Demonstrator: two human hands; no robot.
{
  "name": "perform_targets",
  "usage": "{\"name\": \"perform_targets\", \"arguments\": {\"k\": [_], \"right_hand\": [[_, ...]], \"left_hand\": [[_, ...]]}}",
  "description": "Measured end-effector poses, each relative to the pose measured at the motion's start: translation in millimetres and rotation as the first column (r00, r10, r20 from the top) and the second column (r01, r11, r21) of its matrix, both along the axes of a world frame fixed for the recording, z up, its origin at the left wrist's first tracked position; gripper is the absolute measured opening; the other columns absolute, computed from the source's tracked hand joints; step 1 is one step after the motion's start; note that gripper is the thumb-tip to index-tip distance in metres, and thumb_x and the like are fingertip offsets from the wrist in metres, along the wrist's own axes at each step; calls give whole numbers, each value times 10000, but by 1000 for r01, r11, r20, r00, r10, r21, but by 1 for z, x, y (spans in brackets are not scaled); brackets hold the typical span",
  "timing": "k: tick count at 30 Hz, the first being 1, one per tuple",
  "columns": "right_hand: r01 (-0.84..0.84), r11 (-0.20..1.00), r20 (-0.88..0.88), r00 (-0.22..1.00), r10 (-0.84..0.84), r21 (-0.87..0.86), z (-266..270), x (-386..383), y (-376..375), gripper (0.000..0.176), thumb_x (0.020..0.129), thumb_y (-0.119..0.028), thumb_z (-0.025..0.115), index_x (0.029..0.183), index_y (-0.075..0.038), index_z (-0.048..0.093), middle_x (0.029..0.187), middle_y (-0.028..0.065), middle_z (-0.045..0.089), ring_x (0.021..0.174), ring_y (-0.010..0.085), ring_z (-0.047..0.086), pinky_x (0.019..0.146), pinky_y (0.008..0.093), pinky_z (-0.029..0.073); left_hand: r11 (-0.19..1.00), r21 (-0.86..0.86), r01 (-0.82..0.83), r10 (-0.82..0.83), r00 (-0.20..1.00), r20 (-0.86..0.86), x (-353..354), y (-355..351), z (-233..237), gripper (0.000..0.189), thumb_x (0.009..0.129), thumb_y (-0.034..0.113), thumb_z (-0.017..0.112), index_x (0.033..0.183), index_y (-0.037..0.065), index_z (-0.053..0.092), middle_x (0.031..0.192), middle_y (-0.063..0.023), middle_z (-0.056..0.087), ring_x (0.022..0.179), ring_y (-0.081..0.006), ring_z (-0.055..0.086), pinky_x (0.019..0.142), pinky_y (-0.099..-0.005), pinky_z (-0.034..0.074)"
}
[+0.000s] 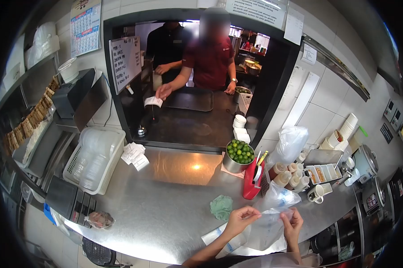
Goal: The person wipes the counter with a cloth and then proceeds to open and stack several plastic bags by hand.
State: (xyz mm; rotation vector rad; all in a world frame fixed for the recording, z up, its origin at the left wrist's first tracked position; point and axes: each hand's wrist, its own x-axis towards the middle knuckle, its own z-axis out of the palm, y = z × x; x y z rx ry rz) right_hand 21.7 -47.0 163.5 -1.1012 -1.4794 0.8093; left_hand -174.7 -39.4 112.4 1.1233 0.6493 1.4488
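Note:
A clear plastic bag (265,232) hangs between my two hands over the near edge of the steel counter. My left hand (242,219) pinches one side of its top edge, fingers closed. On the other side, my right hand (292,223) grips the bag between thumb and fingers. Below my left forearm lies a flat stack of plastic bags with blue print (214,234). A crumpled green cloth (221,207) rests just beyond my left hand. Behind the bag, more thin clear plastic (279,196) sits near the sauce bottles (294,178).
Past the hands stand a red tape dispenser (253,179) and a metal pot of green limes (240,152). A basket of plastic containers (94,160) and paper receipts (135,155) are on the left. At the serving window, a person in a maroon shirt holds a paper slip (154,102) near a tray (189,99).

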Motion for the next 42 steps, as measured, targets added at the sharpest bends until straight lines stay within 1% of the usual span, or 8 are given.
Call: {"name": "perform_targets", "arguments": {"k": [10, 20, 24, 30, 33, 36, 40, 42], "right_hand": [[-172, 984, 438, 889, 136, 42, 24, -23, -6, 252, 664, -1, 724, 892, -11, 619, 877, 74, 593, 833, 182, 571, 747, 280, 444], [-262, 962, 204, 941, 271, -74, 6, -18, 0, 169, 706, -6, 702, 859, -11, 631, 814, 49, 609, 736, 128, 574, 689, 248, 444], [-445, 787, -46, 880, 472, -427, 2, -5, -4, 147, 741, -19, 695, 873, -11, 630, 757, -22, 594, 617, 38, 483, 623, 194, 406], [-442, 897, -28, 897, 442, 12, -13, -4, 10, 71, 786, 13, 630, 850, -4, 603, 655, 4, 569, 573, 67, 513, 563, 202, 413], [-525, 806, -541, 777, 322, -275, -9, 3, 1, 97, 816, 27, 577, 903, -18, 575, 680, 14, 564, 575, 79, 528, 545, 214, 417], [-690, 604, -531, 710, 462, -398, -6, 8, -3, 275, 838, -23, 566, 1093, -15, 466, 678, 7, 553, 570, 64, 527, 518, 203, 409], [-763, 575, -482, 638, 600, -295, 13, 33, 7, 501, 804, 11, 586, 1230, -8, 322, 673, 64, 585, 538, 119, 552, 509, 239, 433], [-797, 600, -624, 501, 600, -63, 19, 44, 14, 498, 765, 35, 611, 1193, 17, 359, 696, 116, 607, 544, 167, 571, 515, 270, 450]], "left_hand": [[945, 301, -125, 230, 911, -342, -2, -7, 8, 134, 762, 25, 633, 889, 53, 666, 811, -45, 566, 784, -156, 540, 702, -252, 418], [871, 476, -124, 383, 778, -497, 1, -12, 10, 63, 769, 75, 635, 779, 14, 622, 755, -58, 531, 729, -206, 492, 648, -298, 385], [866, 468, -176, 384, 832, -399, 5, -10, 11, 124, 779, 67, 625, 707, -14, 564, 713, -73, 497, 686, -216, 478, 598, -298, 377], [893, 434, 121, 95, 891, -444, 7, -4, 3, 128, 823, 55, 583, 739, -39, 567, 680, -79, 459, 644, -180, 461, 579, -288, 369], [922, 300, 244, -102, 902, -421, 6, -2, 3, 186, 856, 118, 560, 750, -35, 561, 650, -64, 450, 621, -174, 453, 580, -299, 377], [968, 135, 214, -214, 977, -11, 7, 4, -4, 212, 896, 164, 516, 768, 0, 556, 627, -5, 452, 595, -113, 458, 560, -266, 392], [635, -24, 772, -555, 478, 681, -6, 6, 8, 226, 947, 192, 423, 823, 28, 515, 607, 38, 479, 514, -26, 457, 494, -184, 395], [628, -70, 775, -762, 630, 149, 7, 12, 15, 215, 947, 190, 421, 841, 27, 513, 579, 28, 476, 478, -41, 458, 477, -190, 403]]}}
